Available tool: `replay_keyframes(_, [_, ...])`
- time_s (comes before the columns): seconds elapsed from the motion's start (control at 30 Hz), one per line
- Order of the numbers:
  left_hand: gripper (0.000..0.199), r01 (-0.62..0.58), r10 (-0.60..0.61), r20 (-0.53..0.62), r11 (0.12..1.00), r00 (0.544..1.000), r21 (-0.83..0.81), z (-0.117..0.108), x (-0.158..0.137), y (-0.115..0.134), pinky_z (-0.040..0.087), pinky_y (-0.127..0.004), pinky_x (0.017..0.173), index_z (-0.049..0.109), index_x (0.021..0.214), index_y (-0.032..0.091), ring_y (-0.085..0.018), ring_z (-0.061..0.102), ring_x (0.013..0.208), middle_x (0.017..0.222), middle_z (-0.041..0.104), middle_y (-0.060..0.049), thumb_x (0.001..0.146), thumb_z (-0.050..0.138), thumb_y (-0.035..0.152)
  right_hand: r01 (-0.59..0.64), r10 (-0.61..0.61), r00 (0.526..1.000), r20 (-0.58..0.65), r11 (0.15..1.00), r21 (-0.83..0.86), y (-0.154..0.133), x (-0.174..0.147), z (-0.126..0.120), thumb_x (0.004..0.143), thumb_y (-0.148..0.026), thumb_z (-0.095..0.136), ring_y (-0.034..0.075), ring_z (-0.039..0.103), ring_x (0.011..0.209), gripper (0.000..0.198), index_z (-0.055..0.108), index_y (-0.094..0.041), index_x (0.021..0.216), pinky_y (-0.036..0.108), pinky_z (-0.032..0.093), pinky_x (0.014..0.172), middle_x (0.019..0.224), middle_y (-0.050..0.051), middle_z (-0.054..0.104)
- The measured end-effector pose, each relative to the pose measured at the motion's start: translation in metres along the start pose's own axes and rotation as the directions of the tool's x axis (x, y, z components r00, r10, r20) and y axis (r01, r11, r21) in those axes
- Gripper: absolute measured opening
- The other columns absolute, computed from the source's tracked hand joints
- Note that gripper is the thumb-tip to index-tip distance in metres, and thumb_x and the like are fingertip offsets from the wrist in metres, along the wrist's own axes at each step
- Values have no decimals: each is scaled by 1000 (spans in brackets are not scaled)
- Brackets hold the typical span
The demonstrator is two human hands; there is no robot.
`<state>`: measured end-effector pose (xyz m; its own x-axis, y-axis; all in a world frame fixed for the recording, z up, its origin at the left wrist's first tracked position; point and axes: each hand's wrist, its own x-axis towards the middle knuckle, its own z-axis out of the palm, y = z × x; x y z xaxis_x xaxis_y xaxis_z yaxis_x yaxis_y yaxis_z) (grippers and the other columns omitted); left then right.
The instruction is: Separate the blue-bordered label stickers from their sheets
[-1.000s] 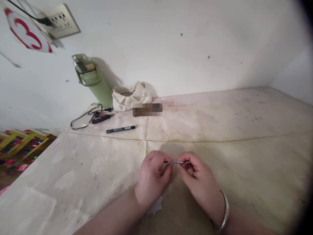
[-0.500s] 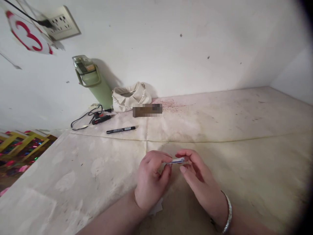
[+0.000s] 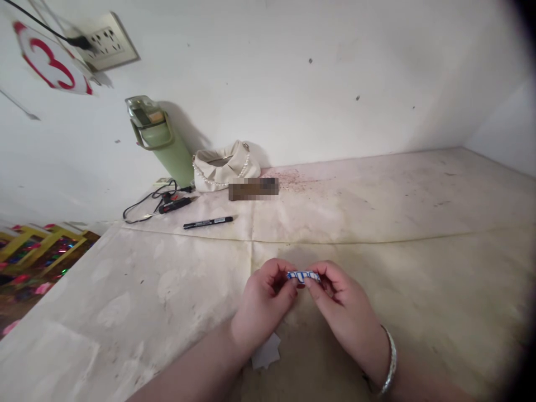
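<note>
A small folded strip (image 3: 302, 276), white with blue markings and looking like paper, is pinched between both hands above the table. My left hand (image 3: 266, 301) grips its left end between thumb and fingers. At the right end, my right hand (image 3: 345, 304) holds it the same way, a silver bangle on that wrist. Beneath my left forearm lies a white piece of paper or card (image 3: 266, 353) with a jagged edge, partly hidden by the arm.
A black marker (image 3: 208, 222) lies beyond my hands. Farther back stand a green bottle (image 3: 167, 151) and a cream handbag (image 3: 226, 164), with a blurred-out brown object (image 3: 251, 190) before the bag. A black corded tool (image 3: 176, 205) lies left, below a wall socket (image 3: 106, 42).
My right hand has closed on the strip's right end. The strip has turned so its blue-marked face shows. More of the white piece under my left forearm is visible.
</note>
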<state>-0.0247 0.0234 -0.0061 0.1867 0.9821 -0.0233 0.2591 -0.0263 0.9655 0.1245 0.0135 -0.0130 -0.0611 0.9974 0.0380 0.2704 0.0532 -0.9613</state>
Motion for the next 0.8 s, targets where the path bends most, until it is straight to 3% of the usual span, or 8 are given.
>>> replay_keyframes(0.17, [6,55,-50,42,989,998,-136,1,2,-1,40,-22,62,58,85,16,-12,53,68,74,60,-1,81,59,21,-4,4,1000,-3,1000,14,2,2,0,85,-32,51,15,56,68,12,56,-21,84,27,47,61,75,1,60])
replay_keyframes(0.37, [10,110,-148,-51,889,988,-444,-2,6,-2,41,-21,65,57,84,17,-10,54,66,74,65,-1,82,60,26,90,-95,985,-141,995,-43,-1,-3,-2,84,-26,53,14,55,66,6,51,-22,87,25,46,58,77,0,57])
replay_keyframes(0.47, [8,87,-193,-100,769,976,-633,-6,10,-3,41,-21,67,57,84,17,-8,54,64,74,65,-1,82,61,24,241,-233,970,63,955,-174,-9,-12,1,85,-20,51,14,52,66,7,53,-21,78,25,43,56,73,0,56])
replay_keyframes(0.57, [9,66,-223,-114,669,968,-740,-9,14,-4,41,-20,63,56,82,16,-8,54,61,70,64,0,80,62,22,450,-372,861,346,875,-179,-13,-21,10,80,-15,58,17,54,82,6,56,-20,83,30,46,72,84,1,60])
replay_keyframes(0.67, [9,66,-217,-105,656,970,-752,-9,14,-5,41,-20,62,56,83,16,-8,54,61,71,64,-1,79,63,21,516,-336,768,545,828,-217,-10,-27,22,74,-17,68,21,52,93,21,59,-20,93,35,45,82,98,2,62])
replay_keyframes(0.8, [9,72,-206,-95,680,974,-730,-8,13,-5,41,-20,63,56,83,16,-8,54,60,71,64,-1,79,63,21,534,-279,759,588,784,-316,-4,-28,30,70,-16,71,23,49,95,24,62,-19,92,39,44,87,100,4,61])
